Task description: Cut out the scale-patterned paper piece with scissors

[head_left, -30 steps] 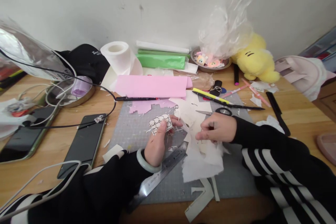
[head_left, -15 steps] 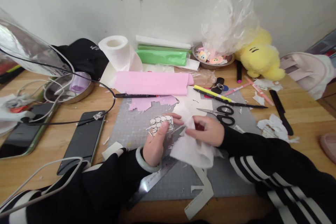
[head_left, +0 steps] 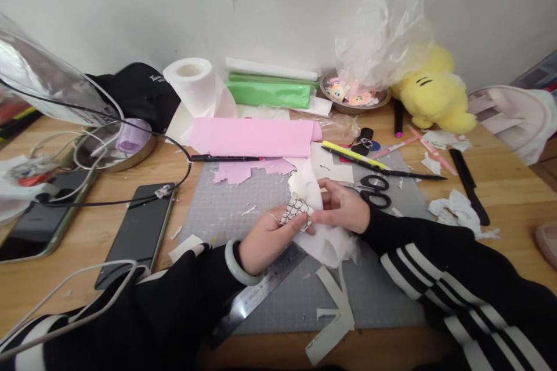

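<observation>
Between the thumb and fingers of my left hand point(head_left: 270, 237) is a small white paper piece point(head_left: 296, 211) drawn with black scale-like lines. My right hand point(head_left: 344, 208) has its thumb and fingers closed on a thin, crumpled white tissue sheet point(head_left: 333, 246), which hangs down over the mat. The two hands almost meet, the patterned piece's right edge lying against the tissue. Below them a metal ruler point(head_left: 261, 293) and cut paper strips point(head_left: 333, 316) lie on the grey cutting mat point(head_left: 287, 307). Black-handled scissors point(head_left: 375, 191) rest just beyond my right hand.
A folded pink sheet point(head_left: 255, 138) and a white paper roll point(head_left: 198, 90) stand behind the mat. To the left are a phone point(head_left: 134, 232), cables and a metal bowl point(head_left: 113, 159). At right lie pens, a black comb point(head_left: 469, 185), crumpled tissue point(head_left: 455, 211) and a yellow plush toy point(head_left: 435, 93).
My left hand has moved right, bringing the patterned paper piece up against the tissue. My right hand keeps its hold on the tissue, which now hangs lower and more bunched.
</observation>
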Tool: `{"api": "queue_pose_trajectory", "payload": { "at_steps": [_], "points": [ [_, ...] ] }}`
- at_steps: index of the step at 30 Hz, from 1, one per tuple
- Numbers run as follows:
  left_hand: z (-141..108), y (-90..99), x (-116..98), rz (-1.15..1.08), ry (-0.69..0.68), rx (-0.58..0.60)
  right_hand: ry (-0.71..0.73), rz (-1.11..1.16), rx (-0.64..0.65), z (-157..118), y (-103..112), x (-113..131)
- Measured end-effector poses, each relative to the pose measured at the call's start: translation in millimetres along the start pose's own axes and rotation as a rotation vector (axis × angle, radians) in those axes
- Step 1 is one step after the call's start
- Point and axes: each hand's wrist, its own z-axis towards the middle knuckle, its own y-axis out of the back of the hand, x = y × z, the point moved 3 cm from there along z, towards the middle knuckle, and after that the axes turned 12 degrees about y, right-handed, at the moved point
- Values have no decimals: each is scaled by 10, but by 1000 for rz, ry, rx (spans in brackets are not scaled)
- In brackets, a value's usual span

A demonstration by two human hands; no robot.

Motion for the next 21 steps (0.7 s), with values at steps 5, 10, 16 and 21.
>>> {"api": "queue_pose_trajectory", "payload": {
  "at_steps": [5, 10, 16, 21],
  "points": [
    [-5, 53, 33, -112, 28, -159, -191, -43, 275, -87, 99, -1],
    [-2, 106, 76, -114, -13, -266, -169, -217, 431, -272, 217, 129],
    [-12, 19, -21, -28, -46, -66, -104, -283, 243, -195, 144, 178],
    [-12, -27, -73, 60, -28, 17, -53, -35, 118, -33, -10, 46]
  ]
}}
